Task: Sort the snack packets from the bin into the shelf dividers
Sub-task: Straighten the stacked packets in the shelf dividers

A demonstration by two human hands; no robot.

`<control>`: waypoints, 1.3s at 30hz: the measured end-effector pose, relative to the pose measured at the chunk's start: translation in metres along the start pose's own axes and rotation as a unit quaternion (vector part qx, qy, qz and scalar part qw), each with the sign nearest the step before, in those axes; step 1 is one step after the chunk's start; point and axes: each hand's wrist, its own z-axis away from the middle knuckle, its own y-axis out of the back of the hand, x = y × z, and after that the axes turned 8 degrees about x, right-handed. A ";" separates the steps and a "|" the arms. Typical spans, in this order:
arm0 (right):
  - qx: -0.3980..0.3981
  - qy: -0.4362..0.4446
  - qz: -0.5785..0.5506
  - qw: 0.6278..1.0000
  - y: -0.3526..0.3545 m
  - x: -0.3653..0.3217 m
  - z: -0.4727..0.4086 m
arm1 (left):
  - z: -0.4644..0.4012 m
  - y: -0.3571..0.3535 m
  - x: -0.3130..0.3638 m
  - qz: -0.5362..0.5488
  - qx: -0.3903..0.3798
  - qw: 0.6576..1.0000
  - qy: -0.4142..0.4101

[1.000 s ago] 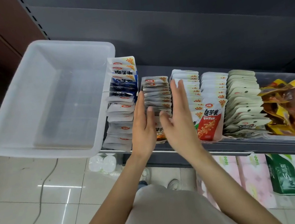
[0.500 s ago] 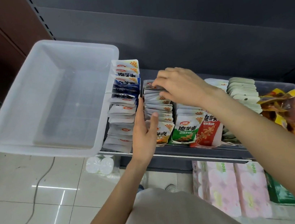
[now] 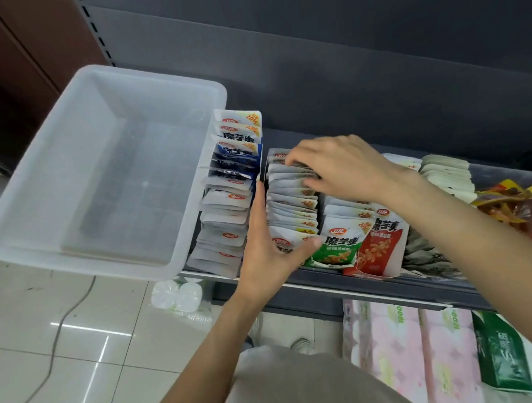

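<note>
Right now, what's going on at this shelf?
A person is tidying snack packets on a shop shelf. The left hand grips the front of the second row of packets, thumb across the front packet, while the right hand has its fingertips curled into the packets further back in that row. The clear plastic bin beside them holds no packets.

There is a single view, from a wide-angle camera worn on the person's head. It looks forward and steeply down, close over the dark grey metal shelf (image 3: 389,286) with its rows of snack packets (image 3: 292,204). The translucent white plastic bin (image 3: 39,226) fills the left. Both forearms enter from the bottom edge, and pale floor tiles (image 3: 44,386) show below the shelf. Straight lines bow toward the edges.
</note>
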 end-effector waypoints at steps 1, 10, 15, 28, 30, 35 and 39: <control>-0.014 -0.018 -0.028 0.999 0.002 0.002 -0.004 | 0.000 0.002 -0.002 -0.017 -0.011 1.000 0.001; -0.043 -0.003 0.131 0.990 0.009 -0.018 -0.028 | -0.006 0.003 -0.008 -0.112 -0.015 0.993 0.017; -0.077 -0.017 0.034 0.996 0.007 -0.023 -0.034 | -0.007 0.002 -0.009 -0.114 -0.010 0.993 0.014; -0.189 -0.040 -0.136 0.972 -0.001 0.004 -0.051 | -0.005 0.000 -0.012 -0.071 -0.016 0.996 0.046; -0.188 -0.049 -0.143 0.970 -0.001 0.004 -0.052 | -0.005 0.000 -0.012 -0.073 -0.017 0.996 0.050; -0.145 -0.104 -0.163 0.970 0.002 -0.004 -0.036 | -0.005 0.001 -0.008 -0.077 -0.007 0.996 0.047; -0.006 -0.188 -0.236 0.953 0.005 -0.010 -0.010 | -0.002 0.002 0.000 -0.042 -0.004 0.998 0.036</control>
